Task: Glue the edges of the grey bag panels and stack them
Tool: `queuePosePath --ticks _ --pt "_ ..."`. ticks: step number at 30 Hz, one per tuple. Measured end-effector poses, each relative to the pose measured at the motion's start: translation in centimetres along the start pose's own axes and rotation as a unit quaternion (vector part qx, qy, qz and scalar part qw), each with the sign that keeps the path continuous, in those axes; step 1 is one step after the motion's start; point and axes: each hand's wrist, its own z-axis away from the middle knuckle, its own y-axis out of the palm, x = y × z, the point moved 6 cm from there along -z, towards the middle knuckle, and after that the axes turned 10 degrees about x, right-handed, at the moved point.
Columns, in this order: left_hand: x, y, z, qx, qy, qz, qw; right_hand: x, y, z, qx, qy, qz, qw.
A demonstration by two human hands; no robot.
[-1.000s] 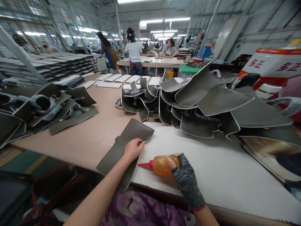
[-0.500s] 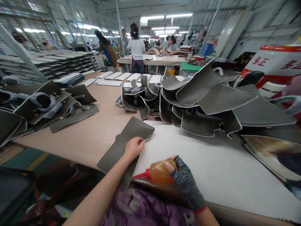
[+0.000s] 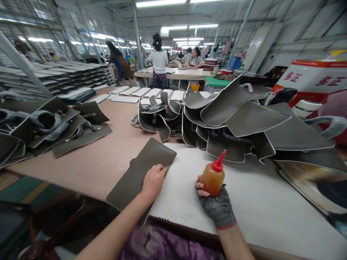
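A flat grey leather panel (image 3: 137, 173) lies at the near edge of the table, half on a white board (image 3: 244, 195). My left hand (image 3: 153, 180) rests on the panel's right edge with fingers curled, pressing it down. In a dark fingerless glove, my right hand (image 3: 214, 204) grips an amber glue bottle (image 3: 213, 176) with a red nozzle. The bottle stands upright over the white board, nozzle pointing up, to the right of the panel.
A heap of grey bag parts with white edges (image 3: 244, 119) fills the table behind and to the right. More grey pieces (image 3: 54, 126) lie at the left. White panels (image 3: 130, 92) sit farther back. Several people (image 3: 158, 65) work at a far table. A red-and-white box (image 3: 317, 79) stands at the right.
My right hand has swung the glue bottle from lying sideways, nozzle toward the panel, to upright and farther right. My left hand has stayed on the panel.
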Motion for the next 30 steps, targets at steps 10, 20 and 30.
queuePosePath --ticks 10,20,30 --pt "0.1 -0.1 -2.3 0.032 0.051 0.005 0.998 -0.7 0.0 0.2 -0.025 -0.008 0.03 0.999" --pt "1.9 -4.1 -2.4 -0.097 0.02 0.091 0.991 0.5 1.4 0.4 0.007 -0.043 -0.037 0.998" --pt "12.0 -3.9 2.2 0.064 -0.254 0.188 0.947 -0.3 0.6 0.1 -0.009 -0.018 -0.035 0.999"
